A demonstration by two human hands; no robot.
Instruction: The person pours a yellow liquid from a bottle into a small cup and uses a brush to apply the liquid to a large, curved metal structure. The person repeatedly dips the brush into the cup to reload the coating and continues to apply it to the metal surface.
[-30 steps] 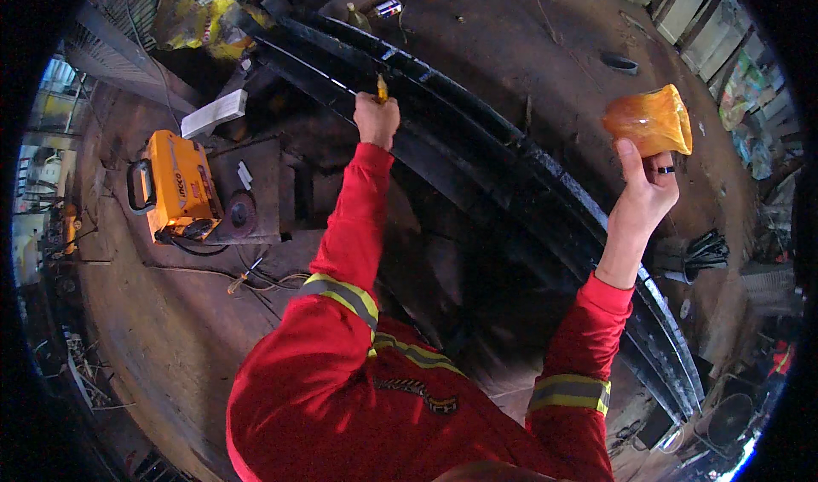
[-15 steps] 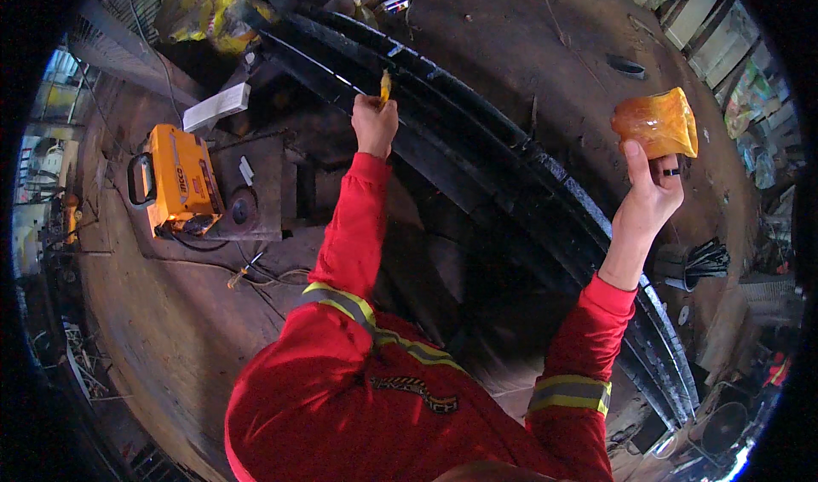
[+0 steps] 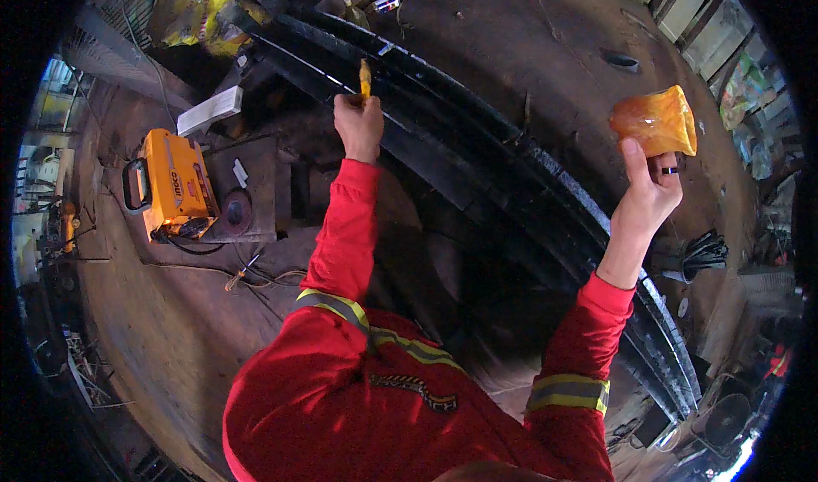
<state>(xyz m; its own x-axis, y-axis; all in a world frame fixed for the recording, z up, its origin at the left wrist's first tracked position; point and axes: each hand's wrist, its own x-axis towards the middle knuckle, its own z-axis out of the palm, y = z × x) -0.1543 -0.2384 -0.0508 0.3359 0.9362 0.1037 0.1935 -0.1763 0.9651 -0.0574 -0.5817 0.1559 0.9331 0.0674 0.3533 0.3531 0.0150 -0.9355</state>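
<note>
My left hand [image 3: 360, 127] is closed round a slim yellow paintbrush [image 3: 365, 78], which sticks out past the fingers. It is over the long, curved black metal bars [image 3: 477, 163] that run from upper left to lower right. Whether the brush touches them I cannot tell. My right hand [image 3: 646, 191], raised to the right of the bars, grips a translucent orange plastic cup [image 3: 652, 123] with an uneven rim, like a cut-off bottle. The cup is tilted, its wide mouth facing right, and what it contains is hidden.
An orange welding machine [image 3: 177, 182] stands at the left, with cables and a screwdriver [image 3: 242, 272] nearby. A white box [image 3: 210, 111] lies above it. Yellow packaging [image 3: 204, 24] is at the far left end of the bars. A pot of dark rods [image 3: 694, 256] stands at right.
My left hand with the paintbrush has moved a little left and up along the bars. The right hand and the cup have hardly moved.
</note>
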